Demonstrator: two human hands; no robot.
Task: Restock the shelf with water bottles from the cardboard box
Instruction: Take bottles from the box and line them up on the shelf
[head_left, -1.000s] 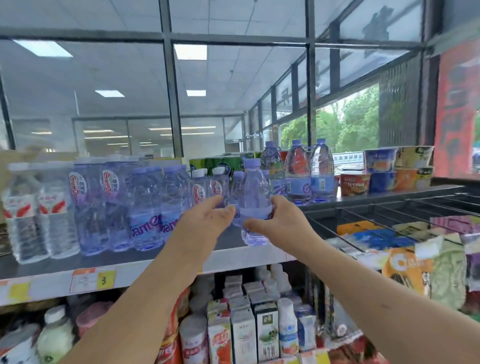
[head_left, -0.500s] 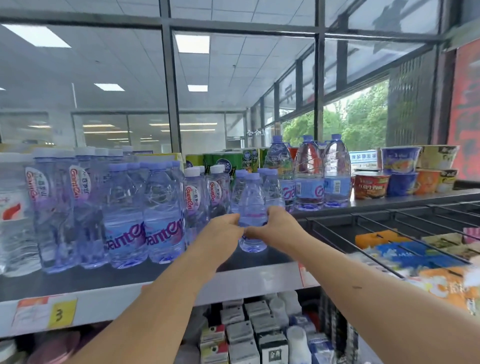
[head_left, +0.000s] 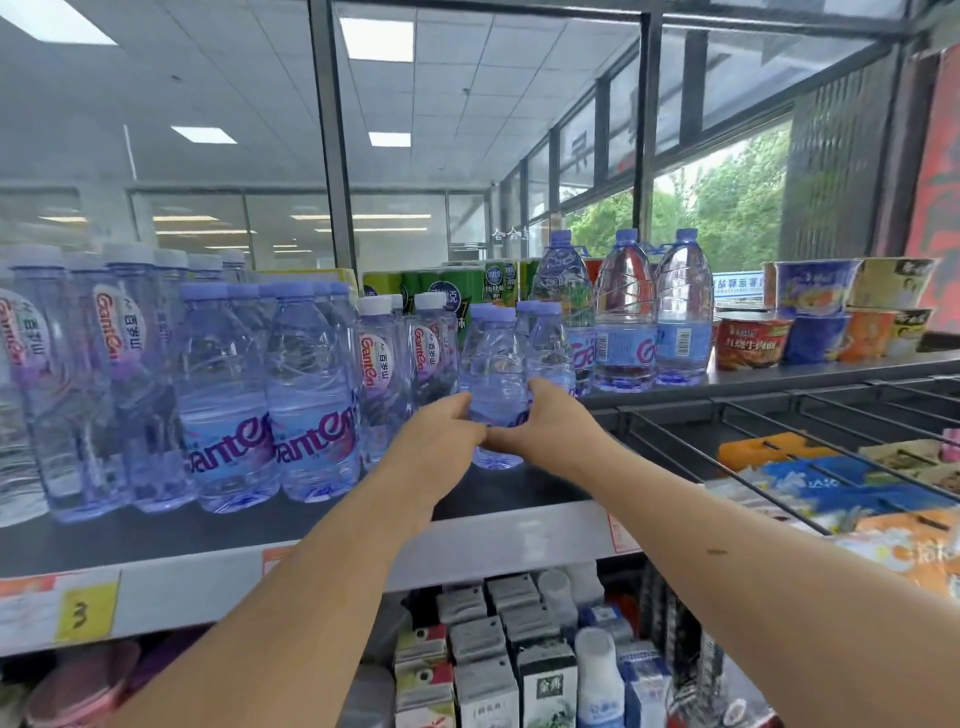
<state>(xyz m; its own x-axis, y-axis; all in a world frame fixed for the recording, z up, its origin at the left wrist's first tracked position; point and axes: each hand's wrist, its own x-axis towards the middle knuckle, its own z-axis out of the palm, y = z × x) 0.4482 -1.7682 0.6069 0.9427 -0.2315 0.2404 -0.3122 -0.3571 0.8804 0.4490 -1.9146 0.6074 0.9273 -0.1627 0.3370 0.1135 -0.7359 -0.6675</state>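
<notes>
Bottle (head_left: 491, 374) back from shelf (head_left: 493, 545) edge

Arms only. Left hand (head_left: 441, 431) and right hand (head_left: 550, 434): both bare, skin smooth, knuckles barely showing. Left forearm (head_left: 322, 597): bare from the wrist back, slim, even surface. Right forearm (head_left: 753, 582): likewise bare, with one small dark spot (head_left: 717, 551) on its top side, well behind the hand, toward the elbow. Fingernails too small to make out. Upper arms out of sight.
</notes>
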